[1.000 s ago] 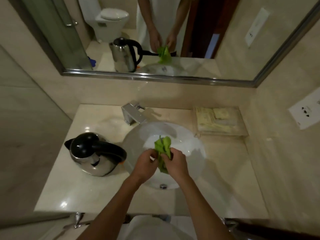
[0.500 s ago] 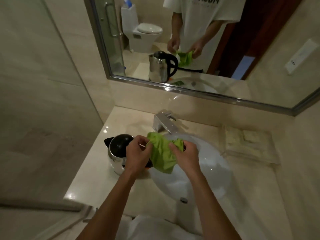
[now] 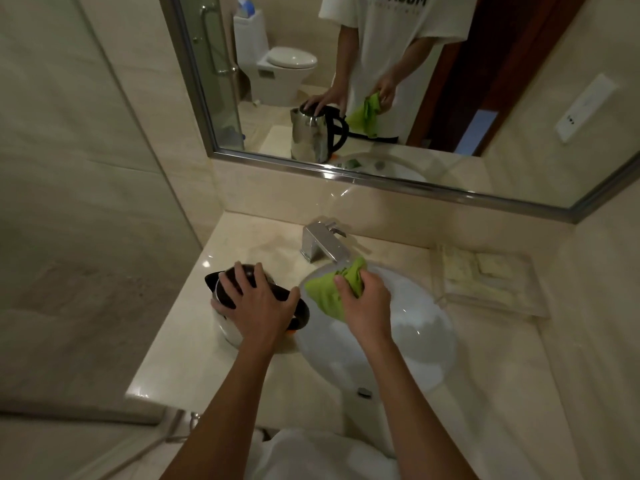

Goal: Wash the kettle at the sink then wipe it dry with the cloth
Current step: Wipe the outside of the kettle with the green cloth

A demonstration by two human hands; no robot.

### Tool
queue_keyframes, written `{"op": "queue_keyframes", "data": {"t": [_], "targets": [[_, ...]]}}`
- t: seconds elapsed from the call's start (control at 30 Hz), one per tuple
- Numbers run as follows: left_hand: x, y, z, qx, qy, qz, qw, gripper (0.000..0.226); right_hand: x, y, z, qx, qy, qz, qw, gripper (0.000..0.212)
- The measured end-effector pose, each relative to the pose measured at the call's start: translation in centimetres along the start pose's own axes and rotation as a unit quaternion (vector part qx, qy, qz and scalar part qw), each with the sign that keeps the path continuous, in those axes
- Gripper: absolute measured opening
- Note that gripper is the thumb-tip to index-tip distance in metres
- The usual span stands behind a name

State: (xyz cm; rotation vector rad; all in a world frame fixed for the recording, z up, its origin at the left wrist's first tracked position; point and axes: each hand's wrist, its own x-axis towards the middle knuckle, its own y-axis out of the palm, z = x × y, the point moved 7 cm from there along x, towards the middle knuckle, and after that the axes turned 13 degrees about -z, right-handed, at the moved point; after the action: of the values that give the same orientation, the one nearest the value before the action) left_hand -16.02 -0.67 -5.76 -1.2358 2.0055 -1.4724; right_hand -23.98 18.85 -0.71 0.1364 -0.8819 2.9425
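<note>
Judged to be at the start of the drying step. Electric kettle point(image 3: 235, 317) upright on the worktop point(image 3: 194, 362), under the left hand point(image 3: 258, 303), lid closed, just beside the basin rim. Left hand spread flat over the lid and the top of the black handle, fingers splayed and lightly curved down around the lid, steadying rather than lifting. Right hand point(image 3: 363, 303) curled round a bunched green cloth point(image 3: 329, 289), gripped over the sink basin point(image 3: 415, 341), cloth apart from the kettle body. No water running from the faucet point(image 3: 320, 242), just beyond the right hand. Washing probably finished, though wetness on the steel impossible to confirm from here. Wiping apparently not yet begun; whole body, spout, lid and handle left to dry.

Around: a clear tray of packets point(image 3: 485, 278) well to the outer side of the right hand, out of the path. Mirror point(image 3: 381, 81) beyond both hands, repeating the same pose. Glass shower partition point(image 3: 86, 202) to the outer side of the left hand.

In the way: little. Left palm covering the lid, so that patch unreachable until shifted. Basin edge close to the kettle's handle side, leaving tight room there for the cloth.
</note>
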Motion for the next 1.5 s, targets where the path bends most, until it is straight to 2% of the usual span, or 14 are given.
{"op": "queue_keyframes", "data": {"t": [0.3, 0.43, 0.53, 0.77, 0.93, 1.1, 1.17, 1.27, 1.33, 1.43, 1.5], "targets": [[-0.2, 0.4, -0.4, -0.036, -0.040, 0.009, 0.999, 0.074, -2.2, 0.5, -0.7, 0.009, 0.041, 0.029, 0.999, 0.031], [0.0, 0.1, 0.1, -0.054, 0.022, 0.008, 0.998, 0.070, -2.6, 0.7, -1.2, -0.007, 0.059, 0.039, 0.997, 0.024], [0.2, -0.5, 1.0, -0.080, 0.094, 0.010, 0.992, 0.077, -2.9, 0.8, -1.2, -0.020, 0.070, 0.037, 0.997, 0.023], [-0.8, -2.4, 4.0, -0.144, 0.256, 0.050, 0.954, 0.093, -4.4, 2.9, -0.5, -0.007, 0.096, 0.047, 0.994, 0.029], [-1.3, -3.3, 5.6, -0.189, 0.281, 0.069, 0.939, 0.092, -5.5, 4.3, 0.8, 0.011, 0.093, 0.055, 0.994, 0.030], [-1.3, -3.1, 5.8, -0.175, 0.287, 0.077, 0.939, 0.091, -6.1, 5.5, 2.6, 0.006, 0.065, 0.053, 0.996, 0.025], [-0.8, -3.2, 5.9, -0.174, 0.267, 0.075, 0.945, 0.085, -6.3, 6.1, 3.3, 0.018, 0.057, 0.064, 0.996, 0.024], [0.1, -3.5, 5.6, -0.180, 0.219, 0.080, 0.956, 0.074, -7.9, 8.1, 3.8, 0.000, 0.057, 0.135, 0.989, 0.026], [0.6, -3.5, 5.3, -0.212, 0.159, 0.082, 0.961, 0.064, -9.3, 9.4, 3.5, -0.014, 0.064, 0.167, 0.984, 0.030], [1.9, -3.7, 5.8, -0.263, 0.037, 0.044, 0.963, 0.047, -10.3, 10.3, 2.8, -0.005, 0.075, 0.142, 0.987, 0.030], [2.4, -3.5, 6.0, -0.263, -0.009, 0.021, 0.964, 0.042, -10.2, 10.4, 2.4, 0.018, 0.077, 0.114, 0.990, 0.029]]}}
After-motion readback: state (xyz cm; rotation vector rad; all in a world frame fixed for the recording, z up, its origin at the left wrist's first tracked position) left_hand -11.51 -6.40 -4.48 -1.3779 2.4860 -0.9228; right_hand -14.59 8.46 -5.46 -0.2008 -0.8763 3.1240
